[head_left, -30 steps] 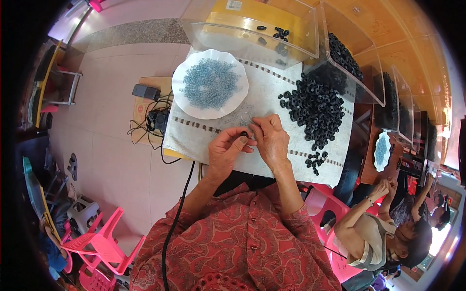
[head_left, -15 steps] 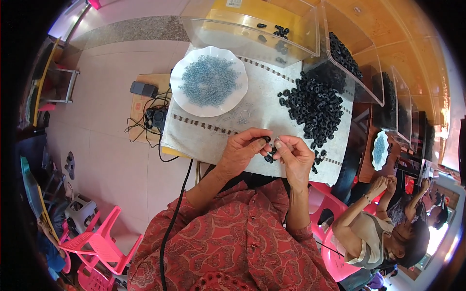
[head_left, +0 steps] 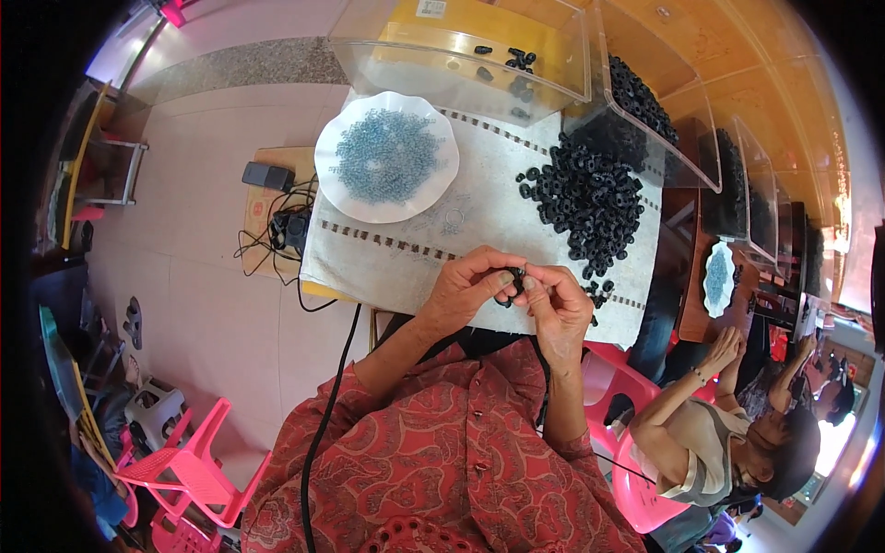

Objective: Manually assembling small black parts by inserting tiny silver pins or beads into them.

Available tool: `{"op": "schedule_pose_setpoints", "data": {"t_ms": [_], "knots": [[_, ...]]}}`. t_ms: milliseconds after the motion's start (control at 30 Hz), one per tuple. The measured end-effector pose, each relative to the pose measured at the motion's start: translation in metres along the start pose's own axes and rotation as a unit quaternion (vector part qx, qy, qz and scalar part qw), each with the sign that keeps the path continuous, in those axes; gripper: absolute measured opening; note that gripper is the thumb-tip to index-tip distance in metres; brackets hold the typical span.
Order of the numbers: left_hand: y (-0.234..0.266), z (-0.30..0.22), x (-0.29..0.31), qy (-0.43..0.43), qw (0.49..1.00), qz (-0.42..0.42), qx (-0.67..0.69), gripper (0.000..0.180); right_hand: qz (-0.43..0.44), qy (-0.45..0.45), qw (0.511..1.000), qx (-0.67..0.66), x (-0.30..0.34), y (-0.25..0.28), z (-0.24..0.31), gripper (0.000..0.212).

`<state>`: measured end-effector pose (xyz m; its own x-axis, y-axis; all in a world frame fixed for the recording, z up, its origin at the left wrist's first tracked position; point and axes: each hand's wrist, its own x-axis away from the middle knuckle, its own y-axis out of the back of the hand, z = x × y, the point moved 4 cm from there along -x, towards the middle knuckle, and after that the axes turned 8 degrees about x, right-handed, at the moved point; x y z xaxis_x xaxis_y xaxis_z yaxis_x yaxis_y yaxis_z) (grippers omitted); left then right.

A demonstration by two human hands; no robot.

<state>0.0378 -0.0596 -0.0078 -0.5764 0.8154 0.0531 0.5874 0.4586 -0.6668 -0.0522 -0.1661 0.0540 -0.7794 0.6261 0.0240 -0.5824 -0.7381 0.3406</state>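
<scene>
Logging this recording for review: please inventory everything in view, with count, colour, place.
Cloth: 1, white with dark dashes, centre
Plate: 1, white, cloth's left
Small pieces: many, grey-blue, on plate
Black parts: many, black, heaped on cloth's right
Held black part: 1, black, centre
Clear boxes: 3+, transparent, top, right
Cardboard: 1, tan, left of cloth
Adapter: 1, black, on cardboard
Cables: several, black, beside adapter
Chairs: 3+, pink, lower left, lower right
Stool: 1, grey, lower left
Second plate: 1, white, far right
Co-workers: 2+, nearest beige-topped, right
Shirt: 1, red patterned, bottom centre
Left hand: 1, bare, gripping held part
Right hand: 1, bare, touching held part
</scene>
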Motion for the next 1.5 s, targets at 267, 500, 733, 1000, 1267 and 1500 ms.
{"op": "schedule_pose_setpoints", "data": {"t_ms": [267, 500, 733, 1000, 1267, 1500], "knots": [[0.004, -0.005, 0.006, 0.031, 0.998, 0.047, -0.023, 0.018, 0.035, 0.095, 0.984, 0.147, 0.012, 0.003, 0.018, 0.013], [0.018, -0.017, 0.013, 0.135, 0.981, 0.137, -0.036, 0.013, 0.118, -0.029, 0.991, 0.051, 0.027, -0.001, 0.003, 0.006], [0.009, -0.014, 0.013, 0.161, 0.977, 0.142, 0.008, 0.014, 0.097, -0.098, 0.988, -0.066, 0.038, 0.0, -0.009, 0.005], [0.0, -0.003, 0.008, 0.136, 0.985, 0.092, 0.048, 0.014, -0.144, 0.018, 0.895, 0.422, 0.02, 0.074, -0.032, 0.016], [0.001, -0.001, 0.004, 0.126, 0.989, 0.063, 0.033, 0.016, -0.069, -0.032, 0.842, 0.534, 0.01, 0.077, -0.046, 0.019], [-0.002, -0.001, 0.002, 0.118, 0.991, 0.06, 0.029, 0.016, -0.04, -0.02, 0.839, 0.542, 0.004, 0.077, -0.044, 0.011]]}}
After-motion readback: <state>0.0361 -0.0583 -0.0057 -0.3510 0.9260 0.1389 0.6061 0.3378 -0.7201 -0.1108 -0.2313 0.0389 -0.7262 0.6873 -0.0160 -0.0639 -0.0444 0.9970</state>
